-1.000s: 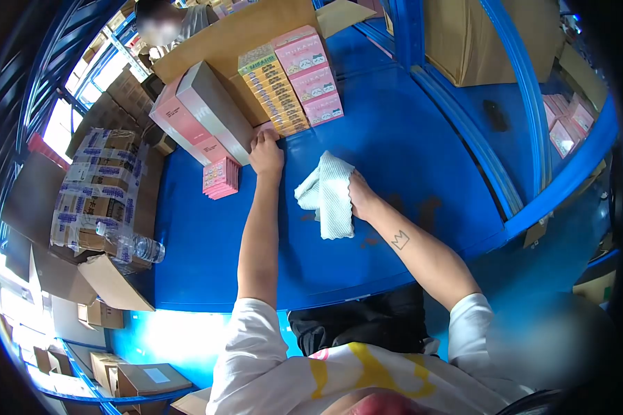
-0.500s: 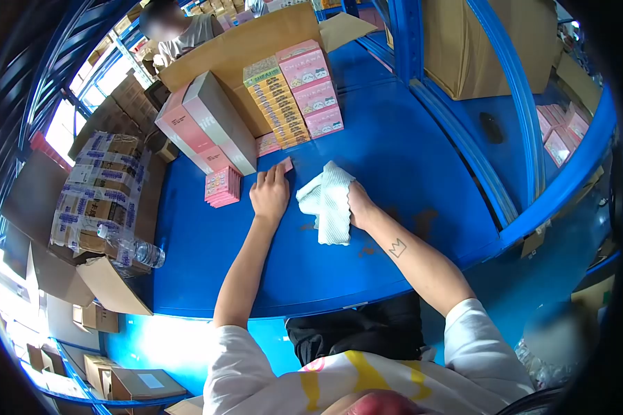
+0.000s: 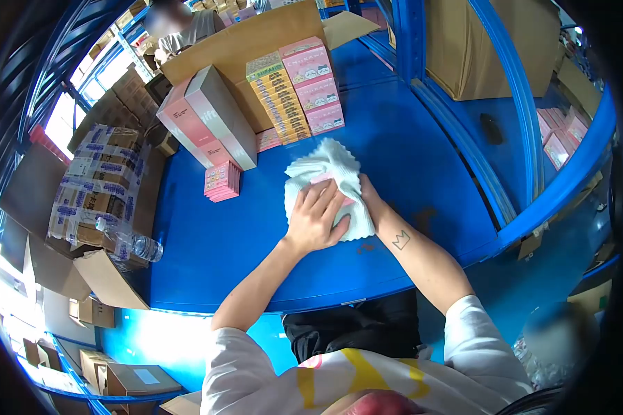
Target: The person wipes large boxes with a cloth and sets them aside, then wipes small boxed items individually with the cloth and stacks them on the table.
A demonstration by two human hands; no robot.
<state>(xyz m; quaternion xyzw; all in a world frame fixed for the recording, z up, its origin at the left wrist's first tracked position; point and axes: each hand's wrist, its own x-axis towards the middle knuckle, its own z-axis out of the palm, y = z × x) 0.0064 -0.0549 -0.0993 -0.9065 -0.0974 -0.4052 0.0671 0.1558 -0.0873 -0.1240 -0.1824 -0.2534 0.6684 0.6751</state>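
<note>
A pale, scallop-edged cloth [image 3: 336, 153] is spread over my right hand [image 3: 371, 196], which grips it from its right side; most of those fingers are hidden beneath the fabric. My left hand [image 3: 316, 216] presses a small pink box [image 3: 322, 178] onto the cloth, its fingers covering most of the box. Left of both hands, a short stack of similar small pink boxes [image 3: 221, 181] stands on the blue table [image 3: 256, 270].
Tall pink and silver boxes [image 3: 218, 117], a yellow stack [image 3: 280, 97] and pink cartons [image 3: 318, 86] stand before an open cardboard box [image 3: 246, 41]. A plastic bottle [image 3: 145, 247] lies left by a taped carton [image 3: 100, 180]. Blue shelf posts [image 3: 509, 104] rise right. Another person [image 3: 194, 31] is behind.
My left hand has brought the small pink box from near the stacks across to the cloth. The cloth is now spread wider, with both hands together at it.
</note>
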